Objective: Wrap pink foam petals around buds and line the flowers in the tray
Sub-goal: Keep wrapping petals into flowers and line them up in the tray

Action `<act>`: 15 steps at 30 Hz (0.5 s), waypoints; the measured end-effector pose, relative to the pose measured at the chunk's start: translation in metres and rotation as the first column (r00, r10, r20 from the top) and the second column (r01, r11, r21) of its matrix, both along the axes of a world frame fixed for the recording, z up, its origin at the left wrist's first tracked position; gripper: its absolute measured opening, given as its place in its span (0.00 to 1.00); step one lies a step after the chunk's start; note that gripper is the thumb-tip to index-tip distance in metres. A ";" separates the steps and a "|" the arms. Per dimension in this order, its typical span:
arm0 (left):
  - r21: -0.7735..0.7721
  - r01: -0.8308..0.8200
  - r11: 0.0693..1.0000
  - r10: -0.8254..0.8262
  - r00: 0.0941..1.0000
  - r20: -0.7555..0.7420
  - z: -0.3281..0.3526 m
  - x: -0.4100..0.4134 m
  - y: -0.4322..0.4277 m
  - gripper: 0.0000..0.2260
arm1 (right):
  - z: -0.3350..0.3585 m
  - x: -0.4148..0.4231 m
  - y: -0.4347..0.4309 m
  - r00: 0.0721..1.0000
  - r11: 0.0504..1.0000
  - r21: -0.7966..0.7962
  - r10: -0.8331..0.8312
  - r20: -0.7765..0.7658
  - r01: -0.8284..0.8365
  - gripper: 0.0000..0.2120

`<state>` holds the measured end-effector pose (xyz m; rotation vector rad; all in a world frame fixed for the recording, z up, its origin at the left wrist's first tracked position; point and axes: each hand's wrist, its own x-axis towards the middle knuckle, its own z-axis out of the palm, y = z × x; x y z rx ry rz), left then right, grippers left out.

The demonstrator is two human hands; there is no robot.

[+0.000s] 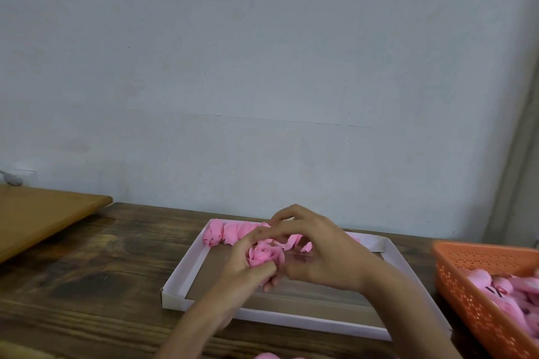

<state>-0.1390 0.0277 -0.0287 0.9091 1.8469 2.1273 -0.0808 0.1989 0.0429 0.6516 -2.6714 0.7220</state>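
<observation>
The pink flower (264,255) is up in both hands, over the middle of the white tray (180,268). The left hand (245,268) grips it from below, with the thumb curled under it. The right hand (318,253) curls over it from the right and pinches the outer petals.

The row of flowers (230,233) lies just past the hands, along the far wall of the tray, and runs from left to right. The hands hide part of the row, so I cannot tell where the next free spot is. I think the flower needs only a short push away to join the row.

More pink petals (501,288) sit in the orange basket (466,259), on the counter (87,271) near the right hand.
</observation>
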 end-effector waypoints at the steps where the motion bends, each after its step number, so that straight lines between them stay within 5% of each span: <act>1: 0.002 -0.003 1.000 0.003 1.000 0.009 0.000 -0.001 0.000 0.23 | -0.001 0.000 0.000 1.000 1.000 0.017 -0.003 -0.001 0.003 0.23; 5: 0.004 0.009 1.000 -0.009 1.000 -0.026 -0.002 -0.002 -0.003 0.16 | -0.004 -0.002 0.000 1.000 0.998 0.070 -0.005 0.028 0.003 0.21; 8: 0.028 -0.060 0.998 0.059 0.998 0.025 -0.003 -0.004 0.000 0.16 | -0.005 -0.003 0.003 0.997 0.994 -0.098 0.059 0.041 -0.055 0.24; 11: 0.258 -0.120 0.959 0.066 0.976 0.206 0.000 -0.008 0.003 0.15 | -0.012 -0.007 -0.007 0.995 0.925 -0.368 -0.070 0.068 0.090 0.24; 15: 0.525 -0.203 0.827 -0.039 0.910 0.412 0.000 -0.019 -0.002 0.11 | -0.032 -0.017 -0.037 0.974 0.870 -0.462 -0.075 0.215 0.169 0.22</act>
